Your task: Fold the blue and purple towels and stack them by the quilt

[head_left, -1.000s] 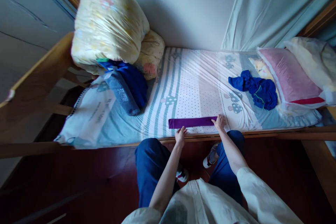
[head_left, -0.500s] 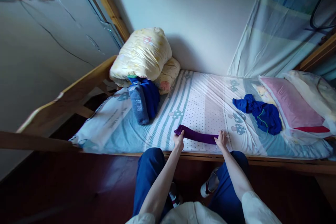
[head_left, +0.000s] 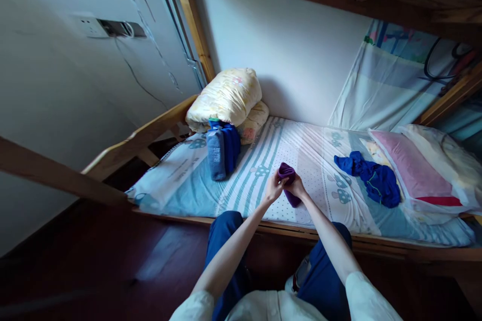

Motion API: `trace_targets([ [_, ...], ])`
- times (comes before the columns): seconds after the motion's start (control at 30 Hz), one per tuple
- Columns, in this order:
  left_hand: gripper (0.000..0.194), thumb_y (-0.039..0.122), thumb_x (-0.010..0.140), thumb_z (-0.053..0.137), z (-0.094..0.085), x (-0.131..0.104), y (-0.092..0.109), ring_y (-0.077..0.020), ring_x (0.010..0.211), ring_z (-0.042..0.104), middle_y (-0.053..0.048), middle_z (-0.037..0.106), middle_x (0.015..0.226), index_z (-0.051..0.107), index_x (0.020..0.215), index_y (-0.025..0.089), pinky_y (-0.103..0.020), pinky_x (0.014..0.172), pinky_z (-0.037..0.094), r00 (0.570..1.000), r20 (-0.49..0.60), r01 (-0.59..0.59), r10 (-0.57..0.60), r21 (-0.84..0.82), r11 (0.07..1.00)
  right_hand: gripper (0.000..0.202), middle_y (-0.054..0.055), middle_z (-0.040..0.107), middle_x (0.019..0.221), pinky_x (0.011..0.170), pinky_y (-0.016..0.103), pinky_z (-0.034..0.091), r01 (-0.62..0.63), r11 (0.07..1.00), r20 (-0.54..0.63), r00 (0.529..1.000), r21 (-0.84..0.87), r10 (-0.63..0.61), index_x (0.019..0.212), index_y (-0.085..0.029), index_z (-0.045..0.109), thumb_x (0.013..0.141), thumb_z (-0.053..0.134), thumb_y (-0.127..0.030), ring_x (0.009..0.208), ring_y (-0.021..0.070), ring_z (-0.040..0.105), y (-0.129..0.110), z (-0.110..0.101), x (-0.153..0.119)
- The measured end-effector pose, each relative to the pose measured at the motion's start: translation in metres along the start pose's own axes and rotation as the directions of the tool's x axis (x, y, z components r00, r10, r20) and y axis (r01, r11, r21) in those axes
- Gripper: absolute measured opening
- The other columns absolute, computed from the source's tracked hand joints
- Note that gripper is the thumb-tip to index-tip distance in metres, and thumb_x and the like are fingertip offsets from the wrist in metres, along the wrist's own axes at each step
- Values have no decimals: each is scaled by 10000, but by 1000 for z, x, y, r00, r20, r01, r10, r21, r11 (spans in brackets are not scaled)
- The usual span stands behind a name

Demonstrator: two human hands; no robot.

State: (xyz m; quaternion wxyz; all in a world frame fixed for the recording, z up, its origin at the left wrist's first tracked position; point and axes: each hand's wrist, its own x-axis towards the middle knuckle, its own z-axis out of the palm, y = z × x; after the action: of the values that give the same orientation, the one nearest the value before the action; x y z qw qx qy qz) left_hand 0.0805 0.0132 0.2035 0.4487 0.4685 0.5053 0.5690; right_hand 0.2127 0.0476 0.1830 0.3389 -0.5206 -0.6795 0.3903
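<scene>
Above the near half of the mattress, a folded purple cloth [head_left: 286, 171] is bent into a loop, its lower part hanging down. My left hand [head_left: 274, 188] grips it from the left, fingers closed on the fabric. My right hand [head_left: 296, 187] closes on it from the right, and the two hands almost meet. Whether the cloth is a towel or a garment, I cannot tell. To the left on the bed lie a rolled grey-blue cloth [head_left: 216, 155] with lettering and a blue garment [head_left: 231, 146]. A crumpled blue garment [head_left: 371, 175] rests at the right.
A rolled cream quilt [head_left: 229, 95] sits at the bed's left end, by the wooden end rail [head_left: 124, 146]. A pink pillow [head_left: 414, 163] is at the right end. Wooden upper-bunk beams [head_left: 324, 2] run overhead. A wall socket [head_left: 90, 26] with a cable is at left.
The purple cloth, stretched out flat as a strip between my hands before, is now doubled over. My hands have come together. The view has tilted up, showing the bunk above.
</scene>
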Motion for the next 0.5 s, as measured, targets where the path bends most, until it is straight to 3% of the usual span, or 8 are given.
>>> trace_targets([
  [0.13, 474, 296, 751, 825, -21, 12, 25, -291, 1154, 675, -125, 726, 1150, 670, 1183, 177, -388, 986, 567, 997, 82, -11, 16, -57, 998, 275, 34, 779, 817, 719, 332, 595, -61, 995, -20, 998, 75, 63, 827, -181, 712, 640, 793, -366, 813, 252, 730, -31, 8, 5],
  [0.23, 663, 375, 746, 849, -55, 19, 29, -283, 1277, 622, -126, 675, 1314, 587, 1332, 207, -432, 1115, 485, 979, 150, -122, 139, -116, 986, 336, 50, 773, 790, 671, 333, 581, -82, 972, -91, 990, 221, 104, 823, -159, 732, 613, 816, -407, 765, 252, 722, -62, 26, 13],
  [0.37, 788, 451, 735, 844, -121, 15, 9, -282, 1360, 566, -152, 629, 1400, 514, 1411, 215, -475, 1198, 389, 981, 144, -117, 128, -81, 990, 391, 90, 782, 811, 622, 318, 562, -89, 917, -168, 972, 388, 166, 821, -128, 740, 582, 850, -418, 709, 236, 706, -109, 63, 30],
  [0.5, 812, 470, 617, 885, -172, 1, -25, -297, 1301, 604, -150, 672, 1318, 566, 1307, 184, -476, 1171, 413, 997, -9, -72, 73, 59, 996, 431, 102, 793, 848, 618, 300, 565, -66, 884, -204, 963, 462, 179, 838, -141, 725, 560, 871, -437, 711, 224, 714, -149, 118, 50],
])
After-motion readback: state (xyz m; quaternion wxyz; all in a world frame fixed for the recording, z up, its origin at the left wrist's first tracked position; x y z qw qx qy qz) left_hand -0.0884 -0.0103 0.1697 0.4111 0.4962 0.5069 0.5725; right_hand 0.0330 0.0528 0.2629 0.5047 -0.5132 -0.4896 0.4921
